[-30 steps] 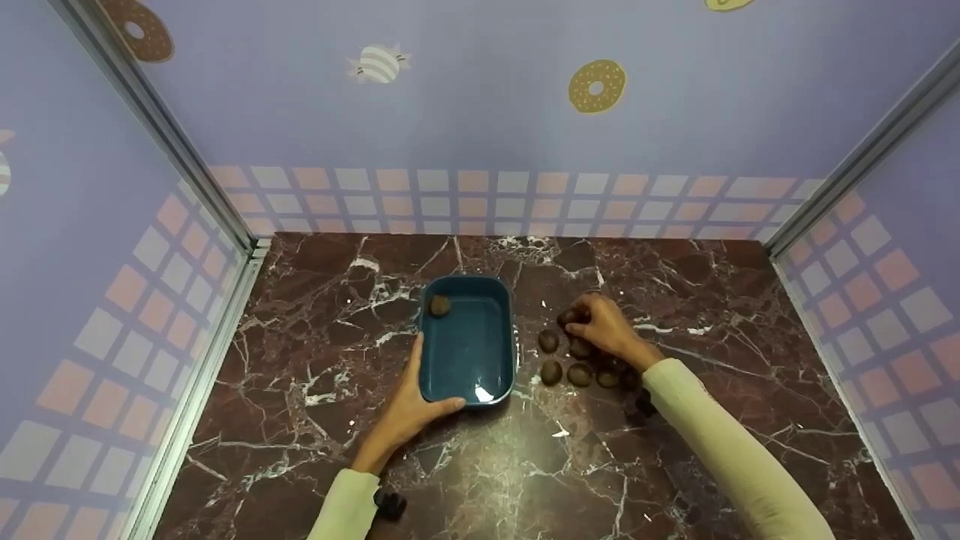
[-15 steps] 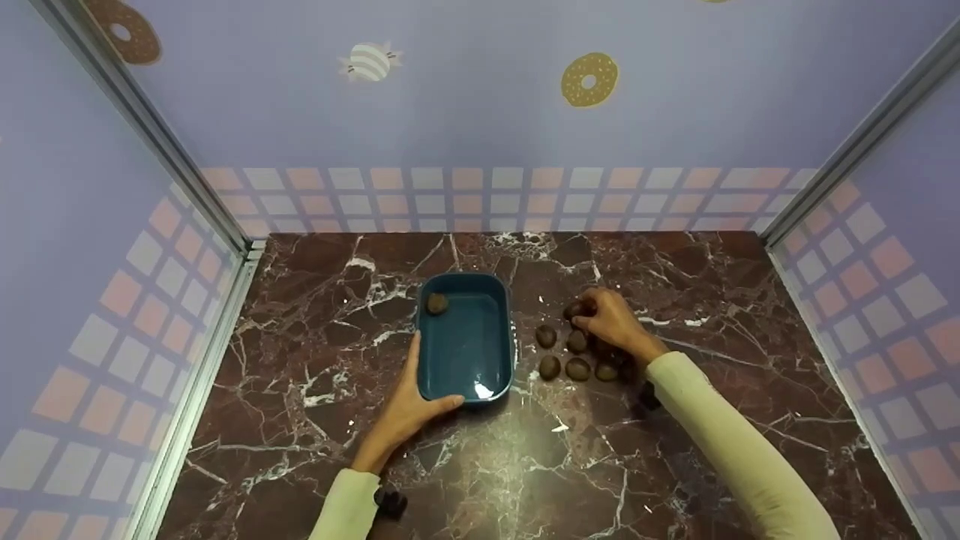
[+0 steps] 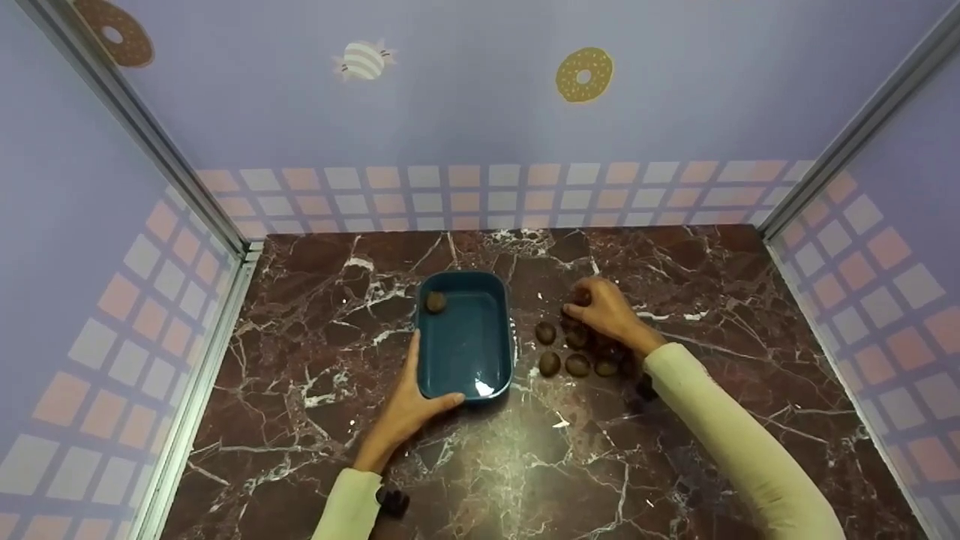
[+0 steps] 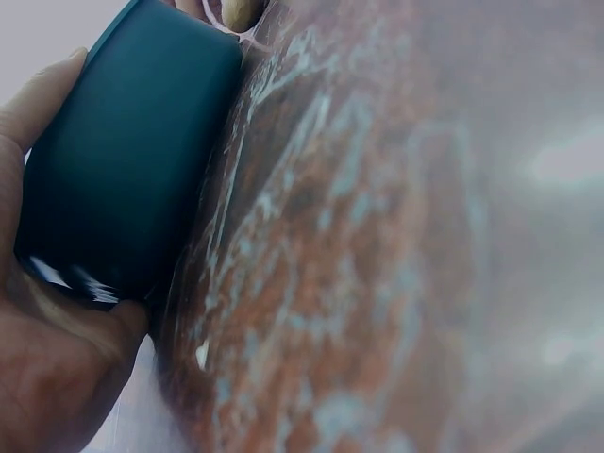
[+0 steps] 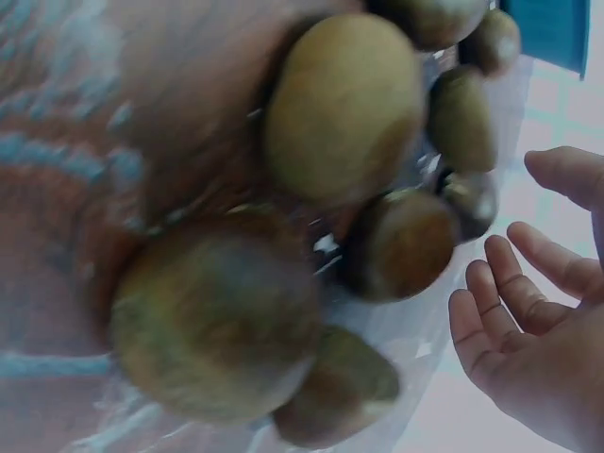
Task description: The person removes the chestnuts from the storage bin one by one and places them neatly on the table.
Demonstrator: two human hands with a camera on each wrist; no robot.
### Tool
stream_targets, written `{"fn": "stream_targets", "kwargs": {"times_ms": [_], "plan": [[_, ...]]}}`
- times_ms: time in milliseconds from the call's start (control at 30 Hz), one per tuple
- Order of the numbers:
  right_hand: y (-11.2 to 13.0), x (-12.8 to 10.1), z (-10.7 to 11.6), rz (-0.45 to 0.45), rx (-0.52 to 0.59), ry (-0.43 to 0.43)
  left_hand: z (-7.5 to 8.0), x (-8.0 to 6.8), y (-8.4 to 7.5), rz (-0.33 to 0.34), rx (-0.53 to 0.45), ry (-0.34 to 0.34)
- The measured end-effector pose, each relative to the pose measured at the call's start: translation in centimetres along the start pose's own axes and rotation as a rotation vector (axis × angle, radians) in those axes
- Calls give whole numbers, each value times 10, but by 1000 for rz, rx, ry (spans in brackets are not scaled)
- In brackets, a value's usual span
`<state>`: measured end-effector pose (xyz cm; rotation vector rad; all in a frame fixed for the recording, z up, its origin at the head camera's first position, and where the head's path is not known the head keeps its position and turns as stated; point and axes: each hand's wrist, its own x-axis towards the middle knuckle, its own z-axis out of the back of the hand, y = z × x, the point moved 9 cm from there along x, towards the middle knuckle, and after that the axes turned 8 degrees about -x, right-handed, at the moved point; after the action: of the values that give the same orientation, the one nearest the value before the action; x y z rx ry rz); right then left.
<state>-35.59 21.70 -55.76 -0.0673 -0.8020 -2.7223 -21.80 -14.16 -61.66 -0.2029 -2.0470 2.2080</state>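
Note:
A teal rectangular baking dish [image 3: 465, 337] stands on the marbled tabletop, one kiwifruit [image 3: 436, 302] in its far left corner. My left hand [image 3: 409, 405] holds the dish at its near left corner, fingers along the left wall and thumb across the near wall; the left wrist view shows this dish [image 4: 132, 151] from outside. To the right of it lie several brown kiwifruits [image 3: 577, 365]. Over the far ones is my right hand [image 3: 606, 309], partly hiding them. In the right wrist view its fingers [image 5: 514, 293] are spread beside the kiwifruits [image 5: 344, 109], thumb apart, nothing visible between them.
Patterned purple walls [image 3: 465, 105] close off the back and both sides. The marbled tabletop [image 3: 330, 300] runs from the dish to the left wall and also past the right arm. A black wrist device [image 3: 391, 501] sits at the left cuff.
My right hand has shifted slightly over the far kiwifruits. The left hand and the dish stay where they were; the head view has tilted a little.

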Motion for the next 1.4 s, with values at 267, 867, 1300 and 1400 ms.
{"fn": "stream_targets", "kwargs": {"times_ms": [267,867,1300,1400], "plan": [[39,6,1,74,10,11,0,1,0,-2,2,-9],[116,15,-16,240,-25,60,0,0,0,16,-29,-3],[154,23,-41,338,10,110,-1,0,-1,9,-52,12],[160,24,-50,346,19,135,-2,-1,0,18,-36,18]]}}
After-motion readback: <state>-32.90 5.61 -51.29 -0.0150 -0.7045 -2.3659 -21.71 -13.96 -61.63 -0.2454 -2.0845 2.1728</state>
